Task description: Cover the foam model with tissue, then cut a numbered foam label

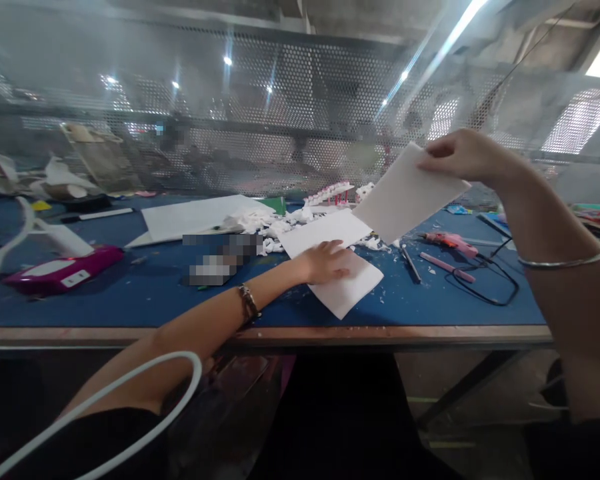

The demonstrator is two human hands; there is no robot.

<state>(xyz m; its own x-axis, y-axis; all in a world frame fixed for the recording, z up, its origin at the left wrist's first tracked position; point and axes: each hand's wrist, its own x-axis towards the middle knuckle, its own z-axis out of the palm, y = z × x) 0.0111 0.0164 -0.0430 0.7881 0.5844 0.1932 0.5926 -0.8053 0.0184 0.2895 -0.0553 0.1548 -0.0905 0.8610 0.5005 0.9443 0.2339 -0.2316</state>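
My right hand [453, 157] is raised above the table, its fingers pinched on the upper edge of a white sheet [405, 193] that looks like stiff paper or thin foam board. The sheet hangs tilted, and its lower left corner comes close to a second white sheet [330, 230] on the table. Over the lying sheets rests my left hand [327, 261], palm down with fingers stretched out. Beneath it another white piece [350, 287] points toward the table's front edge. Crumpled white scraps [270, 223] are heaped just behind.
On the blue table [155, 293] lie a pink glue gun [450, 245] with a black cord, a pink stick [447, 267] and a dark pen-like tool [411, 263]. A magenta device [65, 270] sits at left. A perforated metal screen [290, 100] stands behind. A white cable [180, 357] loops in front.
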